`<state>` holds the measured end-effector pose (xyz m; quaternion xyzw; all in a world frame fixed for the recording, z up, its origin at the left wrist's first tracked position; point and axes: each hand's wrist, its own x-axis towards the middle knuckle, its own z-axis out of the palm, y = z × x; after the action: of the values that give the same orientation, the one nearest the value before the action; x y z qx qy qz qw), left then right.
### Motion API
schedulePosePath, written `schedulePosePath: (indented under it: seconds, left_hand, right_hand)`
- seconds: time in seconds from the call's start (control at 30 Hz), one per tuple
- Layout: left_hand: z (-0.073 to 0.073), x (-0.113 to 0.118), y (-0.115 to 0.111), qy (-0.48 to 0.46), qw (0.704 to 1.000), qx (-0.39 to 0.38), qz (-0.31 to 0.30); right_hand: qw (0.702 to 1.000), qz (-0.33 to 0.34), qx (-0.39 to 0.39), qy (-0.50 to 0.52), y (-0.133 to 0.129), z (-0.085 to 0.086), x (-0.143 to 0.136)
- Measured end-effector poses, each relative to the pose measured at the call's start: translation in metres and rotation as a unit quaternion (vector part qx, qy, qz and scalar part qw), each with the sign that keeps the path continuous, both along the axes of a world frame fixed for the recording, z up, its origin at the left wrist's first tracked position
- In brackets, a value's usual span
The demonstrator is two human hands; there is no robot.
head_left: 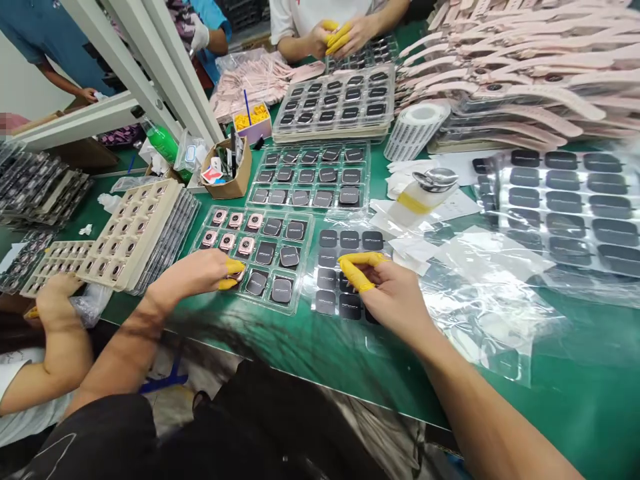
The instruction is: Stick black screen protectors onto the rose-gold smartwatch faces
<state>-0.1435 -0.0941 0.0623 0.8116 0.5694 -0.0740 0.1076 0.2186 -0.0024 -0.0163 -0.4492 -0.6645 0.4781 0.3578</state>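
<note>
My left hand (213, 270), with yellow finger cots, reaches over the near left of a clear plastic tray (307, 267). Its fingers close around a pink watch case (240, 274), which they partly hide. More pink watch cases (245, 245) fill the tray's left side; dark square pieces (282, 289) sit in its other pockets. Over a sheet of black rounded-square stickers (327, 279) my right hand (390, 283) pinches thumb and forefinger together, also in yellow cots. Whatever is between those fingertips, I cannot make out.
Behind stands another clear tray (300, 175) of dark squares. A beige tray stack (130, 233) is at left, beside a co-worker's arm (65, 320). To the right are a pump bottle (417, 203), clear film (485, 293) and a larger sticker sheet (565, 200). Another person's hands (340, 39) work opposite.
</note>
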Motion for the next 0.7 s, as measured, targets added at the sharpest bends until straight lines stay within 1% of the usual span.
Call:
schedulePosePath:
  seconds: [0.07, 0.1, 0.13, 0.17, 0.2, 0.23, 0.27, 0.3, 0.33, 0.37, 0.4, 0.47, 0.53, 0.6, 0.67, 0.7]
  left_hand:
    - [-0.003, -0.001, -0.002, -0.033, 0.999, 0.004, 0.000]
    - [-0.005, 0.001, -0.002, -0.068, 0.997, 0.016, 0.016]
    - [-0.007, 0.006, 0.001, -0.120, 0.990, 0.045, 0.054]
    - [-0.010, 0.015, 0.006, -0.193, 0.973, 0.078, 0.104]
    - [-0.014, 0.027, 0.014, -0.281, 0.942, 0.099, 0.156]
    - [-0.017, 0.044, 0.024, -0.376, 0.897, 0.103, 0.206]
    - [-0.021, 0.063, 0.037, -0.472, 0.844, 0.079, 0.243]
    - [-0.025, 0.084, 0.050, -0.548, 0.799, 0.004, 0.248]
    - [-0.029, 0.106, 0.064, -0.594, 0.761, -0.073, 0.250]
    - [-0.033, 0.126, 0.077, -0.622, 0.731, -0.130, 0.249]
    - [-0.037, 0.144, 0.089, -0.636, 0.710, -0.186, 0.239]
    - [-0.042, 0.166, 0.105, -0.645, 0.685, -0.257, 0.221]
    - [-0.045, 0.172, 0.112, -0.643, 0.675, -0.297, 0.206]
    - [-0.045, 0.168, 0.113, -0.642, 0.667, -0.323, 0.198]
    - [-0.044, 0.161, 0.112, -0.647, 0.655, -0.337, 0.199]
    - [-0.043, 0.159, 0.111, -0.651, 0.648, -0.337, 0.206]
  right_hand:
    - [1.000, 0.010, 0.023, 0.002, -0.001, -0.001, -0.001]
    - [0.999, 0.007, 0.036, 0.007, -0.001, -0.001, -0.002]
    - [0.999, -0.001, 0.050, 0.016, -0.001, 0.000, -0.002]
    - [0.997, -0.014, 0.067, 0.028, -0.001, 0.001, -0.003]
    - [0.995, -0.029, 0.086, 0.043, 0.000, 0.003, -0.003]
    - [0.992, -0.046, 0.106, 0.059, 0.001, 0.004, -0.002]
    - [0.987, -0.064, 0.127, 0.074, 0.003, 0.005, -0.001]
    - [0.983, -0.076, 0.147, 0.082, 0.006, 0.006, 0.001]
    - [0.979, -0.077, 0.167, 0.086, 0.009, 0.005, 0.004]
    - [0.977, -0.066, 0.186, 0.084, 0.013, 0.004, 0.007]
    - [0.975, -0.044, 0.202, 0.078, 0.017, 0.003, 0.010]
    - [0.972, 0.010, 0.225, 0.062, 0.024, -0.001, 0.016]
    - [0.970, 0.035, 0.235, 0.054, 0.027, -0.003, 0.018]
    - [0.972, 0.037, 0.226, 0.059, 0.027, -0.001, 0.017]
    - [0.982, 0.027, 0.168, 0.084, 0.025, 0.007, 0.017]
    - [0.987, 0.018, 0.118, 0.104, 0.024, 0.011, 0.021]
